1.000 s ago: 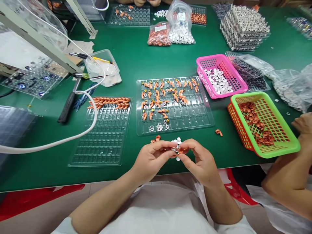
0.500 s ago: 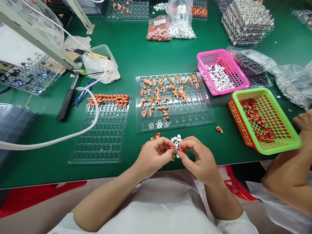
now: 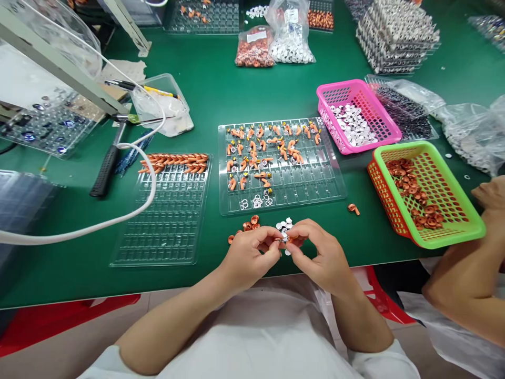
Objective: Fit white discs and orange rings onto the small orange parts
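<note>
My left hand point(image 3: 248, 258) and my right hand point(image 3: 323, 255) meet over the table's near edge, thumbs and forefingers pinched. Between the fingertips is a small copper-coloured part point(image 3: 290, 239); a bit of it shows at each hand, and its exact shape is mostly covered. Under and just beyond the fingers lie loose white discs point(image 3: 284, 225). Copper-coloured cups point(image 3: 248, 225) are scattered beyond my left hand. Farther out, a clear compartment tray point(image 3: 307, 181) carries orange curved pieces with yellow tips, plus some white rings in its near row.
A second clear tray point(image 3: 158, 226) at left has copper pieces along its far row. At right stand a pink basket point(image 3: 384, 113) of white discs and a green basket point(image 3: 460, 210) of copper cups. A white cable point(image 3: 98, 223) and a hammer point(image 3: 105, 171) lie left. Another person's arm point(image 3: 469, 263) rests far right.
Both hands stay together with only small finger movements on the part. More of the copper cups beyond my left hand show now. The whole view has shifted slightly.
</note>
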Available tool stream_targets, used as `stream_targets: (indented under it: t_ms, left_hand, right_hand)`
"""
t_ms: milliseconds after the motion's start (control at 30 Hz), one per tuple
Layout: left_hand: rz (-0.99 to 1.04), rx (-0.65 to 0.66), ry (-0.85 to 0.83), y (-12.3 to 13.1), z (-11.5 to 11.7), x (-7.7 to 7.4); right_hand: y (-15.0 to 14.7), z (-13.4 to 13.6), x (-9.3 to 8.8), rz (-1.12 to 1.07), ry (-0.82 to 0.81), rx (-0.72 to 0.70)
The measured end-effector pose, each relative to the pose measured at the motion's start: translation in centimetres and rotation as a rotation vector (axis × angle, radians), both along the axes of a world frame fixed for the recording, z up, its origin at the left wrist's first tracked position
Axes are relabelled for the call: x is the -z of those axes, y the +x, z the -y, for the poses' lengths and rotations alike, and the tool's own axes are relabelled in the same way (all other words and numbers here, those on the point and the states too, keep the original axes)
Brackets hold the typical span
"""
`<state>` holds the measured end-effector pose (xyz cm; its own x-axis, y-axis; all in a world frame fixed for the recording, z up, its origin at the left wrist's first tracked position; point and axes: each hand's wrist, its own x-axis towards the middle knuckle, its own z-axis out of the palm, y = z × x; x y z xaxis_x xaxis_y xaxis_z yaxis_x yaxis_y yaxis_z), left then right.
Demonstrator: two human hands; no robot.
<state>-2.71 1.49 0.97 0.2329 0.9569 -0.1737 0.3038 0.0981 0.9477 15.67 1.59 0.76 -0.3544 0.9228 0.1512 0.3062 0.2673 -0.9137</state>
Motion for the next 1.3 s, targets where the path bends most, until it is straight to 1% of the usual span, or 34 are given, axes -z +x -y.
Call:
stream_targets:
  t_ms: [133,267,400,500,567,633,733,833,1033,1133,1300]
  left_hand:
    - [-0.069,0.004,0.096,-0.1,0.1,0.0]
    - [-0.080,0.003,0.112,-0.2,0.4,-0.5]
    - [-0.030,-0.021,0.042,-0.3,0.5,-0.8]
    - [0.050,-0.059,-0.099,-0.4,0.3,-0.7]
    - [0.119,-0.058,-0.190,-0.4,-0.1,-0.8]
    - [0.179,-0.046,-0.242,-0.4,-0.4,-1.0]
    - [0.219,-0.040,-0.260,-0.3,-0.8,-1.4]
    - [0.224,-0.049,-0.267,-0.1,-0.8,-1.7]
    - [0.196,-0.072,-0.222,-0.1,-0.4,-1.3]
    - [0.180,-0.060,-0.189,-0.2,-0.2,-1.1]
    - [0.176,-0.069,-0.205,-0.2,-0.2,-1.0]
  right_hand:
    - [-0.1,0.0,0.2,0.001,-0.006,0.004]
    - [-0.1,0.3,-0.1,0.001,-0.033,-0.008]
    - [-0.2,0.7,-0.1,-0.017,-0.054,-0.006]
    - [-0.4,0.8,0.4,-0.036,-0.080,0.054]
    - [-0.6,0.9,0.7,-0.057,-0.117,0.099]
    - [-0.7,1.0,1.0,-0.081,-0.154,0.130]
    - [-0.9,1.3,1.1,-0.104,-0.173,0.152]
    - [-1.0,1.5,1.1,-0.097,-0.150,0.160]
    - [-1.3,1.4,0.9,-0.071,-0.094,0.139]
    - [-1.3,1.5,0.9,-0.069,-0.062,0.129]
    - [-1.5,1.6,0.9,-0.051,-0.081,0.148]
